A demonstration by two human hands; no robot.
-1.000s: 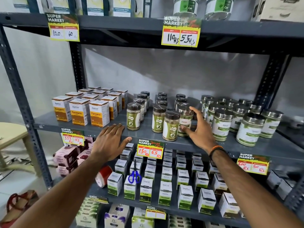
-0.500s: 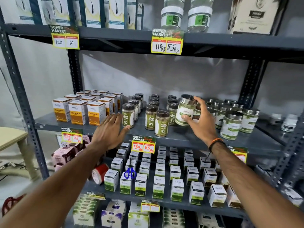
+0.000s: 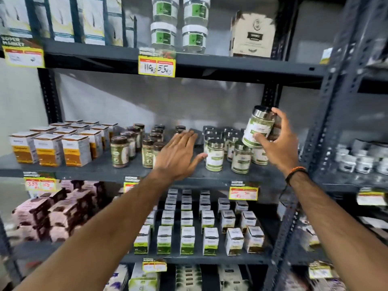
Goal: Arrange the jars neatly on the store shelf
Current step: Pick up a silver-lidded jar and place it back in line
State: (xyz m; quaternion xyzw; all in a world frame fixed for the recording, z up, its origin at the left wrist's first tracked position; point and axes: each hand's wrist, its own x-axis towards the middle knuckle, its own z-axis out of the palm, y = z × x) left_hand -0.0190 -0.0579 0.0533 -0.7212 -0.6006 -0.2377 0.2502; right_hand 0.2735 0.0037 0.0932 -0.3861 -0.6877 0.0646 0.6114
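My right hand (image 3: 277, 143) grips a silver-lidded jar with a white and green label (image 3: 259, 127), tilted and lifted above the group of like jars (image 3: 227, 152) on the middle shelf (image 3: 100, 170). My left hand (image 3: 178, 156) is flat and open, fingers spread, hovering over the shelf between the small brown-lidded jars (image 3: 134, 143) and the silver-lidded ones. Its thumb is close to the front silver-lidded jar (image 3: 214, 154); whether they touch is unclear.
Orange-and-white boxes (image 3: 54, 143) fill the shelf's left end. Green-labelled tubs (image 3: 179, 24) and cartons stand on the shelf above. Small white boxes (image 3: 199, 229) fill the shelf below. A dark upright post (image 3: 327, 114) rises at the right, with white jars (image 3: 361, 158) beyond it.
My right hand has lifted the silver-lidded jar higher and carried it right, over the other jars. My left hand has moved right from the brown-lidded jars toward the silver-lidded group.
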